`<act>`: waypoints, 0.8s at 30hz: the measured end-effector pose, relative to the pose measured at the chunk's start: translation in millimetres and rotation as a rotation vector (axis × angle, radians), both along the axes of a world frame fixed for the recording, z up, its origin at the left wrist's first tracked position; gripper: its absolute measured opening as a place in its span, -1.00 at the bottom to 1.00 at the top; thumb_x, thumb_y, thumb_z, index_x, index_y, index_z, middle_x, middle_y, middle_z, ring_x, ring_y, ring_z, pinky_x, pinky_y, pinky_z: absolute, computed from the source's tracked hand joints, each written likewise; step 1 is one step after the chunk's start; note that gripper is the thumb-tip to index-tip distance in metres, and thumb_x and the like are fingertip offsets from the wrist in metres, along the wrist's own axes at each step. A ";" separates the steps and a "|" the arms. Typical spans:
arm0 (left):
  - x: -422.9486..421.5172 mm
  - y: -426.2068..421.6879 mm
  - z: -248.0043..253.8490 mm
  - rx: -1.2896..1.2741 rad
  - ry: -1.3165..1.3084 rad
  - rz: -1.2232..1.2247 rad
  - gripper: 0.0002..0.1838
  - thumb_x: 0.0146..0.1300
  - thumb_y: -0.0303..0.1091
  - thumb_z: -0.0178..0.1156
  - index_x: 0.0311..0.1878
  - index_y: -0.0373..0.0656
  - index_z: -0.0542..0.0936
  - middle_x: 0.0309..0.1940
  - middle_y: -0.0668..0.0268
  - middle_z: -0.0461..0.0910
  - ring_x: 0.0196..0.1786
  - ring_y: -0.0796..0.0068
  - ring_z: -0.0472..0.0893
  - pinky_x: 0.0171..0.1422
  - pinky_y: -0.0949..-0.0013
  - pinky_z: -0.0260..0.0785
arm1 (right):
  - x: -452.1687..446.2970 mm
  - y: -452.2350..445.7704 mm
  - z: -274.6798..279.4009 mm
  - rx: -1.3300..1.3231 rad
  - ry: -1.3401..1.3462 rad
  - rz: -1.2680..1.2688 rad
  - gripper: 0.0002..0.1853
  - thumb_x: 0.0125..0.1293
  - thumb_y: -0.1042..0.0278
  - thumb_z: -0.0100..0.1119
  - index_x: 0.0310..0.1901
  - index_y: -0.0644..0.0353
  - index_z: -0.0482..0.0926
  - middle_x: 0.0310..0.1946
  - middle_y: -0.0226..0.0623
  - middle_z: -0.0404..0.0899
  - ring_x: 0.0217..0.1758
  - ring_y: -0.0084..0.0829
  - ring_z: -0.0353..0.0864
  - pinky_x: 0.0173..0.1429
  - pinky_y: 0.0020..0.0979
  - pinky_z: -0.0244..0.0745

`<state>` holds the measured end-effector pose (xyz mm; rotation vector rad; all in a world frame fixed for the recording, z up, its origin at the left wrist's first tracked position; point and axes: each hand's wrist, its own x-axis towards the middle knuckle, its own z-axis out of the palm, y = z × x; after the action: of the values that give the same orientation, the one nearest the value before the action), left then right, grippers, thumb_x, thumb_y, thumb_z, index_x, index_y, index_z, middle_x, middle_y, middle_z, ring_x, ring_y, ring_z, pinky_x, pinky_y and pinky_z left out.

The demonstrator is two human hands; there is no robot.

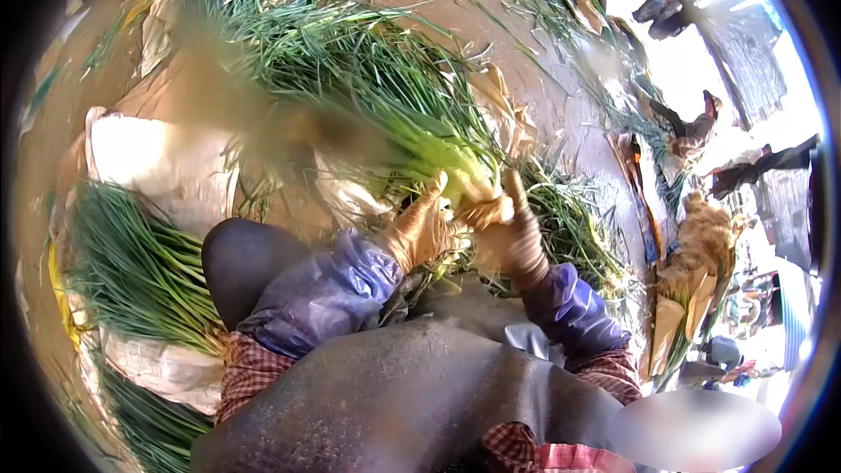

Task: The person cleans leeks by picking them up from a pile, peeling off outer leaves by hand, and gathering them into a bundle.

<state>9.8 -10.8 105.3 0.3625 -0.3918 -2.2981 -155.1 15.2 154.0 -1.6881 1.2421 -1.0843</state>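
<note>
In the head view both my hands wear tan gloves and meet at the pale root ends of a bunch of green onions (447, 156). My left hand (419, 229) is closed on the near side of the stalks, with stripped bits and roots at its fingers. My right hand (510, 232), slightly smeared by motion, has its fingers wrapped around the white ends. The long green leaves stretch away to the upper left, over a big heap of green onions (324, 52). Purple plastic sleeves cover my forearms.
Left of my knee lie a bundled pile of green onions (140, 263) and another below it (144, 416). Leaf trimmings (569, 219) are heaped right of my hands. A pale sack (162, 162) is at the left. Other people (701, 123) are at the right.
</note>
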 end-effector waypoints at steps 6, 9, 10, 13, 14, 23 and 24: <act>8.1 12.8 -35.8 0.200 0.026 0.057 -0.42 0.16 -0.13 0.28 0.17 -0.24 0.38 -0.17 0.15 0.56 -0.20 0.23 0.61 -0.18 0.18 0.55 | 22.7 49.5 -16.2 -0.134 0.624 0.178 -0.01 0.10 0.56 0.16 0.46 0.09 -0.27 0.08 -0.18 0.55 -0.19 -0.13 0.66 -0.19 -0.27 0.57; 26.9 9.0 -22.5 -0.014 0.149 -0.078 -0.36 0.17 -0.28 0.20 0.29 -0.33 0.27 -0.23 0.24 0.53 -0.26 0.34 0.57 -0.21 0.30 0.53 | 27.0 41.6 -52.1 0.083 -0.273 0.311 -0.01 0.10 0.61 0.20 0.46 0.14 -0.24 0.25 -0.21 0.36 0.22 -0.37 0.39 0.29 -0.34 0.25; 25.6 7.9 -30.5 -0.014 0.079 0.031 -0.34 0.18 -0.28 0.18 0.31 -0.34 0.24 -0.27 0.27 0.50 -0.26 0.37 0.56 -0.26 0.34 0.53 | 22.2 50.0 -62.4 0.258 -0.449 0.349 -0.02 0.09 0.72 0.17 0.46 0.11 -0.20 0.30 -0.22 0.29 0.30 -0.38 0.31 0.37 -0.35 0.16; 36.3 9.7 -2.4 -0.046 -0.039 0.070 -0.37 0.15 -0.29 0.19 0.25 -0.39 0.26 -0.35 0.25 0.50 -0.28 0.36 0.58 -0.40 0.36 0.54 | -1.6 71.4 -61.8 0.212 -0.244 0.422 -0.24 0.12 0.70 0.13 0.34 0.12 0.06 0.25 -0.24 0.30 0.28 -0.39 0.30 0.33 -0.37 0.18; 47.5 8.9 -0.7 -0.081 -0.211 -0.031 -0.47 0.14 -0.38 0.18 0.16 -0.41 0.35 -0.42 0.21 0.53 -0.41 0.37 0.59 -0.42 0.39 0.54 | -26.7 63.9 -70.6 0.304 -0.064 0.456 -0.43 0.17 0.59 0.09 0.23 0.13 0.20 0.16 -0.25 0.38 0.19 -0.40 0.38 0.22 -0.38 0.27; 27.2 66.5 -28.4 -0.218 -0.881 -0.270 -0.87 0.09 -0.60 0.22 -0.26 -0.42 0.57 -0.47 0.11 0.61 -0.57 0.33 0.61 -0.56 0.37 0.50 | -41.1 27.1 4.4 0.408 0.093 -0.053 -0.42 0.29 0.32 0.16 0.31 0.27 0.26 -0.10 -0.23 0.64 -0.33 -0.52 0.61 -0.22 -0.51 0.60; 25.1 66.9 -22.7 -0.188 -0.884 -0.349 -0.89 0.09 -0.59 0.23 -0.30 -0.43 0.58 -0.46 0.10 0.62 -0.58 0.34 0.61 -0.56 0.38 0.48 | -35.3 16.4 -36.9 0.236 0.210 -0.012 -0.31 0.26 0.21 0.20 0.36 0.24 0.17 -0.10 -0.18 0.64 -0.34 -0.49 0.62 -0.19 -0.46 0.61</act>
<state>34.9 56.1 82.6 1.2999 -1.1683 -2.2803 -190.4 31.6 117.1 -1.6433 1.4529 -0.7470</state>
